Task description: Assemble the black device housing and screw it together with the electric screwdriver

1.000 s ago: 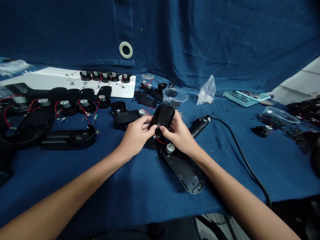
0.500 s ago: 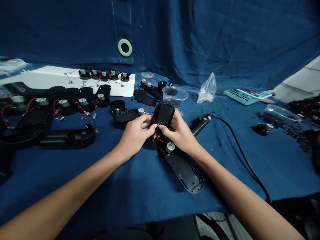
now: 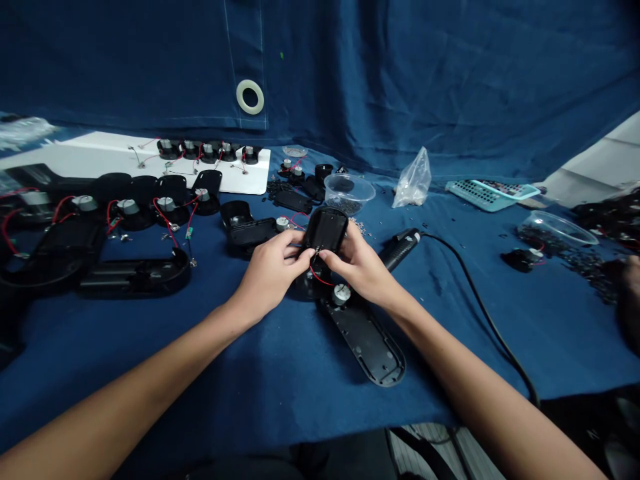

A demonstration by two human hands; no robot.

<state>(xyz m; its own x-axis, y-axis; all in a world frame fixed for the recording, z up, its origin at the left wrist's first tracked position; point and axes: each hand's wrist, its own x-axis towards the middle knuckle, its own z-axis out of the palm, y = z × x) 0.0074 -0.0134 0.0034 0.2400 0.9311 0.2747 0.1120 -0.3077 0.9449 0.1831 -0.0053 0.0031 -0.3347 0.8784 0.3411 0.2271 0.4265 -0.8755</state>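
The left hand [image 3: 270, 270] and the right hand [image 3: 361, 267] meet at the middle of the desk, both closed on a small black rounded plastic cover [image 3: 326, 229]. They hold it tilted up above the cloth, the left hand's fingertips pinching its lower left edge and the right hand's fingers wrapped round its lower right side. A thin red wire [image 3: 316, 278] loops down from the bottom of the cover, between the two hands. Just below the cover and under the right wrist lies a long black oval plastic shell [image 3: 370, 340], flat on the blue cloth of the desk [image 3: 280, 380], with a small silver round motor [image 3: 341, 292] at the end nearest the cover. To the right of the cover rests a black corded electric screwdriver [image 3: 400, 245], its cable running off toward the near right edge. Behind the cover stands a clear round plastic bowl [image 3: 349, 190], and right of that a crumpled clear plastic bag [image 3: 413, 180]. Left of the cover sits a black open plastic housing [image 3: 245, 230]; farther left lies a larger long black housing [image 3: 135, 277]. Behind those, well left of the cover, a flat white board [image 3: 100, 160] carries a row of small black parts with red wires.
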